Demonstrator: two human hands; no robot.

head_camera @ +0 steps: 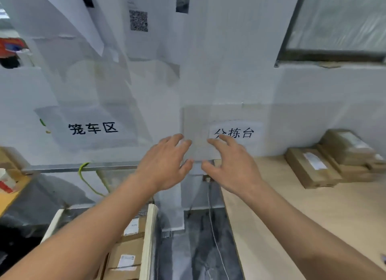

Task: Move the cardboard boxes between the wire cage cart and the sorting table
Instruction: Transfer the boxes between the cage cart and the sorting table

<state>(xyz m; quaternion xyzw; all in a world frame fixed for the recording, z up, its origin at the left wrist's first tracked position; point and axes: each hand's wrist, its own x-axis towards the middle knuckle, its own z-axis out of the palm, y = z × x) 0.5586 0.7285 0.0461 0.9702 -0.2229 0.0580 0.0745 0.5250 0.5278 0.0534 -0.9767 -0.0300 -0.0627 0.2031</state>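
Both bare arms were stretched out toward the white wall [229, 81]. The left hand [165, 164] and the right hand [232, 169] hung in the air close beside each other without touching. Their fingers were spread and loosely bent, and they gripped nothing. Down at the near left, under the left forearm, cardboard boxes [127, 256] with white labels lay packed inside the cart [149, 238], whose pale side rail ran up beside them. On the right stood the sorting table [292, 217], a light wooden top. At its far right end, against the wall, more flat boxes [313, 166] lay piled together, one of them just beside a taller stack [351, 148]. Both hands were well apart from either lot of boxes. On the wall behind the hands were two paper signs, one on the left reading 笼车区 [93, 128] and one on the right reading 分拣台 [236, 133], its first character partly hidden by the right fingertips. A green cable [83, 175] looped over a metal rail [62, 168] on the left, and a window [338, 18] showed at the far upper right.
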